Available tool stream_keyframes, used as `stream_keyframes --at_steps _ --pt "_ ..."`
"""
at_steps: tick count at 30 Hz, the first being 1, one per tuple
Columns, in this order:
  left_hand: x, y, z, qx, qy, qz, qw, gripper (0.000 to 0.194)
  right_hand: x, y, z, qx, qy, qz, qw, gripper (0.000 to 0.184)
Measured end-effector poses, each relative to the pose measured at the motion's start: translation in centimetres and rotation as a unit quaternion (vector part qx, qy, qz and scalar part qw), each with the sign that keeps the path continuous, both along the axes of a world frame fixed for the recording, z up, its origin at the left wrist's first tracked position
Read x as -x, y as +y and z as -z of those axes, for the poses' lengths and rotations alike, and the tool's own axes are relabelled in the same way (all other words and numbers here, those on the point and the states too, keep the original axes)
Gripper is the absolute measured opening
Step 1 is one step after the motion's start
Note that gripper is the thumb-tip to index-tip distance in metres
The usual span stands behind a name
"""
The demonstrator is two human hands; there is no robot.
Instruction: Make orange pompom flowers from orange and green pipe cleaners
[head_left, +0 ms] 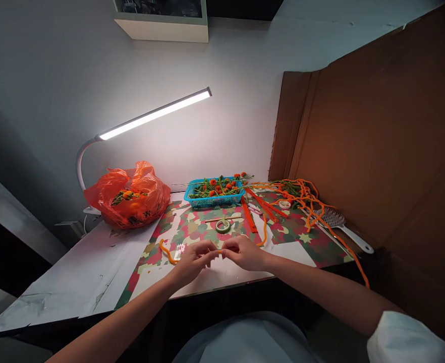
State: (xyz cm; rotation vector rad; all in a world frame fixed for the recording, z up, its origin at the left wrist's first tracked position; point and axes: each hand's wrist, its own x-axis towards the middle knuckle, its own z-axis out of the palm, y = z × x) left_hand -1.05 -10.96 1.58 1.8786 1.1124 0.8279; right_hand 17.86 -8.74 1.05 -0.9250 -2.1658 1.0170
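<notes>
Hands and cord at a table, head view. Left hand and right hand nearly touching above the near edge, thumbs and fingertips of both pinching an orange cord; one end curving out to the left, another length rising beyond the right hand. Beneath, a camouflage-patterned covering, partly overlaid by white paper; at left, a bare white, scuffed tabletop. Just beyond the hands, a green tape roll beside a thin stick. Along the pale wall, a red plastic bag below a lit lamp, a blue basket of orange flowers, red strips, tangled orange cords and a brush. At right, a tall cardboard panel.
</notes>
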Motion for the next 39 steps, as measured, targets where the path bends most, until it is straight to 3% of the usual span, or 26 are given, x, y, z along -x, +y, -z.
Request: stream_keyframes --at_steps 3,7,12,14,16,17,19,20,22,23,26,29,31,35,39 --pt "-0.2 0.4 0.0 0.158 -0.083 -0.008 0.984 0.025 -0.1 -0.5 -0.1 -0.174 -0.065 0.034 0.982 0.018" --pt "-0.3 0.7 0.1 0.264 -0.118 -0.021 0.957 0.021 -0.5 -0.6 -0.2 -0.374 -0.156 0.025 0.914 0.019" --pt "0.1 1.4 0.5 0.355 -0.147 0.004 0.923 0.019 -1.3 0.3 0.3 -0.523 -0.203 -0.014 0.828 0.022" --pt "0.3 1.7 0.5 0.381 -0.135 0.028 0.914 0.022 -1.5 0.5 0.5 -0.554 -0.202 -0.039 0.806 0.024" --pt "0.4 1.7 0.4 0.341 -0.087 0.039 0.935 0.024 -1.6 0.6 0.7 -0.542 -0.2 -0.042 0.815 0.024" --pt "0.4 1.6 0.2 0.274 -0.051 0.033 0.96 0.024 -1.5 0.6 0.7 -0.516 -0.197 -0.029 0.833 0.024" --pt "0.4 1.3 0.0 0.054 0.038 -0.008 0.998 0.022 -1.2 0.4 0.5 -0.433 -0.185 0.011 0.882 0.023" --pt "0.4 1.1 0.0 -0.071 0.085 -0.028 0.993 0.02 -1.0 0.2 0.4 -0.381 -0.174 0.027 0.907 0.022" --pt "0.5 0.8 0.1 -0.278 0.164 -0.038 0.946 0.015 -0.7 0.1 0.1 -0.276 -0.146 0.045 0.949 0.02" --pt "0.6 0.8 0.2 -0.346 0.197 -0.027 0.917 0.015 -0.6 0.0 -0.1 -0.229 -0.133 0.049 0.963 0.019" --pt "0.7 0.7 0.7 -0.451 0.268 0.015 0.851 0.02 -0.4 0.1 -0.5 -0.116 -0.105 0.042 0.987 0.018" --pt "0.7 0.7 0.9 -0.478 0.306 0.022 0.823 0.022 -0.6 0.4 -0.6 -0.052 -0.099 0.011 0.994 0.019" --pt "0.6 0.6 0.8 -0.461 0.312 0.026 0.83 0.022 -0.6 0.6 -0.3 -0.053 -0.1 -0.007 0.994 0.019" --pt "0.5 0.3 0.3 -0.349 0.278 0.047 0.894 0.021 -0.8 0.6 0.5 -0.162 -0.112 -0.018 0.98 0.016" --pt "0.6 0.4 -0.1 -0.214 0.218 0.073 0.949 0.022 -1.1 0.6 0.8 -0.294 -0.139 -0.045 0.945 0.017"
